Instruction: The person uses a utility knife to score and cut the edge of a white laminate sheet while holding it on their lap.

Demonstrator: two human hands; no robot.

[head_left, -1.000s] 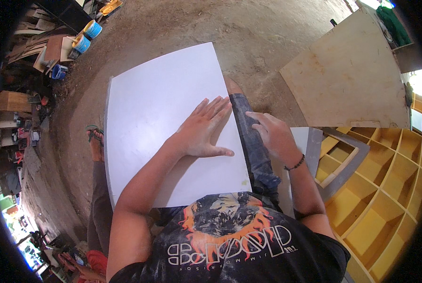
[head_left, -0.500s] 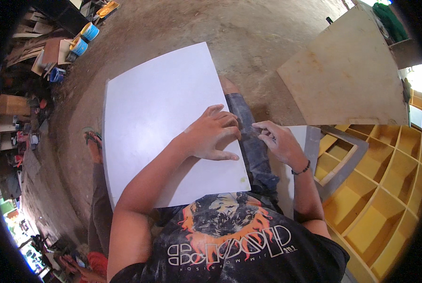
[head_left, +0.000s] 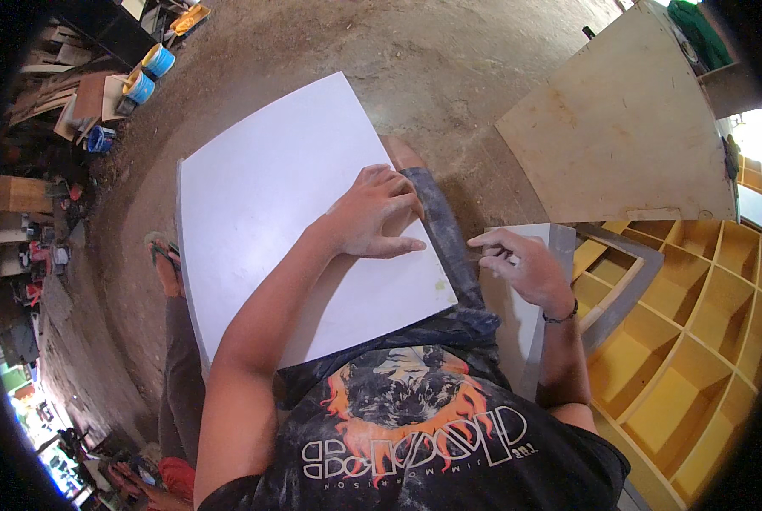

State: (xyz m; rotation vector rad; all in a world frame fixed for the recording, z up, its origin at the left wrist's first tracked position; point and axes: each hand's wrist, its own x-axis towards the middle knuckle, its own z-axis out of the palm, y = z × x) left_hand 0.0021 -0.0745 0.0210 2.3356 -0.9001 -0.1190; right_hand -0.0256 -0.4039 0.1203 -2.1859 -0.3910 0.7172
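Observation:
A white rectangular board (head_left: 270, 187) lies tilted across my lap, with a small greenish smudge near its right-hand corner. My left hand (head_left: 376, 213) rests on it, closed on the right edge: the fingers curl over the edge and the thumb lies on the white face. To the right, apart from the board, my right hand (head_left: 526, 264) hangs with thumb and fingers bent together. Whatever those fingers hold, if anything, is too small or hidden to name. Pale dust covers both hands.
Beside my right forearm stand another white panel (head_left: 517, 319) with a grey edge and a grey-bordered frame (head_left: 632, 285). Yellow compartmented shelving (head_left: 653, 358) lies behind them. A large plywood sheet (head_left: 628, 128) is at upper right; paint buckets (head_left: 139, 87) and wood scraps line the left.
The white board has turned a little counterclockwise and shifted left, my left hand moving with it. My right hand has moved right and slightly down, away from the board's edge.

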